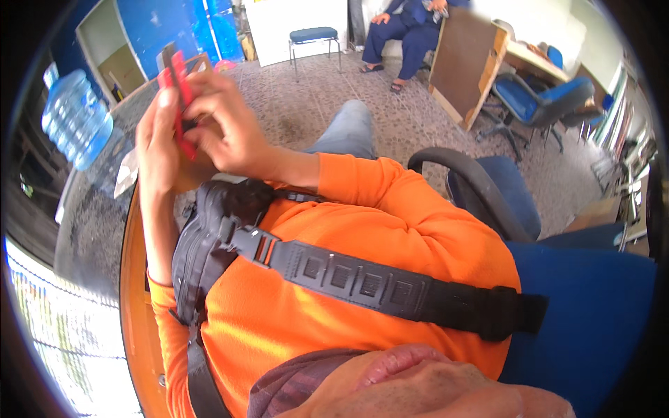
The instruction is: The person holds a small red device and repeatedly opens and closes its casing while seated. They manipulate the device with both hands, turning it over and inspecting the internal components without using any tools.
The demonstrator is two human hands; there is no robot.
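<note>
Held up in front of my chest, at the upper left, is a narrow red and dark grey object [180, 80], its kind not clear from here. My left hand [159, 143] is closed on it from the left, the thumb lying along its side. From the right, my right hand [230, 129] has its fingers bent and pressed against the object's lower part. The fingers hide much of its lower end. Both orange-sleeved forearms are bent, the right one crossing in front of my body.
Left of my hands, a large blue water bottle [78, 125] stands by a dark speckled tabletop [87, 233]. A blue-seated stool [313, 33] and a seated person in dark blue [411, 31] are farther off. At the right are a wooden panel [465, 63] and a blue office chair [519, 101].
</note>
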